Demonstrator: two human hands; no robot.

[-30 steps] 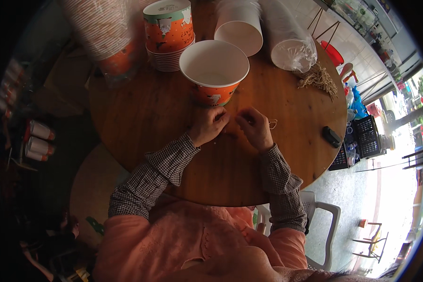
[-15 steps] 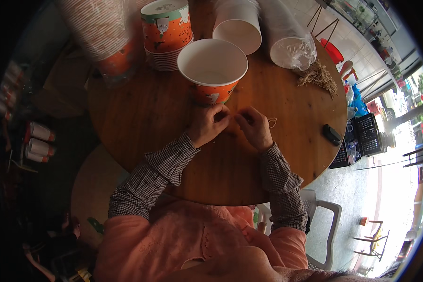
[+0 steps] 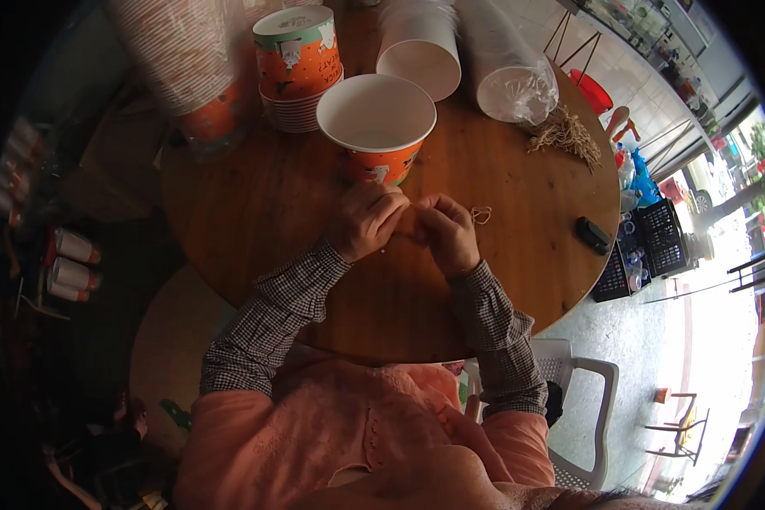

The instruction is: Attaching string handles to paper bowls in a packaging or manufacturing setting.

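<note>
My left hand (image 3: 370,223) is closed in a pinch, its fingertips just in front of a large orange paper bucket (image 3: 372,161) with a white inside. Close beside it, my right hand (image 3: 450,234) is pinched too, and the fingertips of both nearly meet. Whatever they hold between them is too small to make out. The bucket stands upright, its mouth facing up. A thin loop of pale string (image 3: 481,215) lies on the wood just right of my right hand.
Behind the bucket stand a stack of upside-down orange buckets (image 3: 297,64), white nested tubs (image 3: 421,68) and plastic-wrapped tubs (image 3: 518,89). More wrapped cups (image 3: 178,64) are at far left. A bundle of strings (image 3: 568,140) and a black object (image 3: 592,235) lie on the round table (image 3: 535,280).
Both hands have come closer together, the left turning so its back faces up more. The view has shifted slightly. The bucket stays in place.
</note>
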